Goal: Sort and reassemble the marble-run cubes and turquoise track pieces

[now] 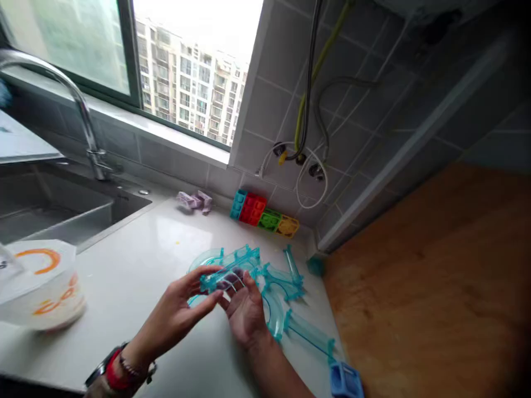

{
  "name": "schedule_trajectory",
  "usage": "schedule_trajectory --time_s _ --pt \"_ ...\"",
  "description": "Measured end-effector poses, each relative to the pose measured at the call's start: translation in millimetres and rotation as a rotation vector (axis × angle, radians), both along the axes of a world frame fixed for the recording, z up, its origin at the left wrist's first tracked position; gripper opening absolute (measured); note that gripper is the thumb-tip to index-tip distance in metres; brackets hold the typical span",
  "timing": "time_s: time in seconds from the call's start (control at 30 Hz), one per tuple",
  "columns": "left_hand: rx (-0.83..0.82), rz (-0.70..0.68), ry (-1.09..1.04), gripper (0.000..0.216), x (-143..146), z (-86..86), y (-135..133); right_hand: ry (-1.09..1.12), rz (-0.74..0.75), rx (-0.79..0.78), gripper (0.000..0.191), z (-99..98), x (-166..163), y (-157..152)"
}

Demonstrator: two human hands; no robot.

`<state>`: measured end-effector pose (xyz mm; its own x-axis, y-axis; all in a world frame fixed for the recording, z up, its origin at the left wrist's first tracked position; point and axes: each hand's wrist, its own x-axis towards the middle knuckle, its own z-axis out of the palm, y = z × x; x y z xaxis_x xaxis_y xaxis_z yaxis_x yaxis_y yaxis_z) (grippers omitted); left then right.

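A straight see-through teal plastic track piece (232, 269) is held in the air, tilted up to the right. My left hand (186, 298), with a watch and a red band at its wrist, grips the left end between thumb and fingers. Under the piece, palm up, my right hand (248, 312) has its thumb on the right side; its fingers show dimly through the plastic. Just behind and below lie curved teal track pieces (274, 315), partly hidden by my hands. Another straight teal track piece (309, 334) rests to the right.
Blue, red, green and yellow blocks (253, 209) stand by the wall, with pale purple pieces (194, 201) to their left. A blue block (346, 380) sits at the counter's right edge. At left are a lidded tub (45, 301), a sink (95, 221) and a faucet (85, 110).
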<state>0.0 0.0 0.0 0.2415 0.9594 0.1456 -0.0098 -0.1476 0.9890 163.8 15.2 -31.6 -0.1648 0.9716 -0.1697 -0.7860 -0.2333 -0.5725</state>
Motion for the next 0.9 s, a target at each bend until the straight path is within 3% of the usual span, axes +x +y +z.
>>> schedule_trajectory --time_s 0.2,0.33,0.4,0.53,0.63,0.77,0.9 --pt "-0.172 0.183 -0.453 0.028 -9 9.7 10 -0.072 -0.014 0.05 0.044 -9.3 -2 -5" --pt "-0.268 0.171 -0.533 0.027 -18 9.9 14 -0.25 -0.102 0.156 0.066 -11.9 -4 -8" --pt "-0.282 0.15 -0.508 0.03 -21 5.9 15 -0.405 -0.148 0.227 0.076 -13.0 -6 -9" --pt "-0.243 0.137 -0.366 0.044 -24 -3.8 17 -0.641 -0.209 0.315 0.037 -17.3 -6 -9" --pt "-0.153 0.147 -0.244 0.059 -28 -5.5 18 -0.649 -0.221 0.297 0.03 -21.7 -3 -7" --pt "0.013 0.097 -0.069 0.045 -32 0.0 18 -0.559 -0.224 0.211 0.033 -24.1 -2 -4" --pt "0.014 0.118 -0.08 0.034 -34 3.1 17 -0.549 -0.183 0.204 0.036 -22.2 -3 -4"
